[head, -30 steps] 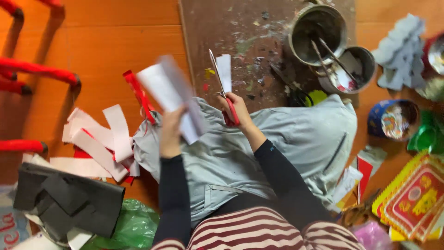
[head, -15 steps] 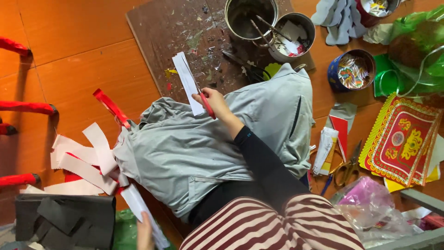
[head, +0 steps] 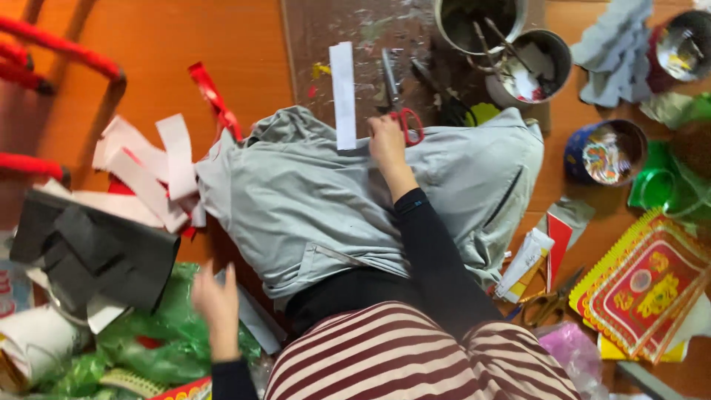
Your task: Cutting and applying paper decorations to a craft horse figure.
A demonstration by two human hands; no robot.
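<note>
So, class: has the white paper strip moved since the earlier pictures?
Yes. The white strip has left the right hand and now lies flat on the board, beside the scissors.

A home craft corner: paper strips, scissors, paste tins on the floor.

Your left hand motion-blurred over green bags; its grip unclear. Red-handled scissors half hidden under your right hand. Metal pot cut off by top edge.

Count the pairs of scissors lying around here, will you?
2. Red-handled scissors lie on the stained board by the right hand; a yellowish-handled pair lies on the floor at lower right. Clutter may hide others.
</note>
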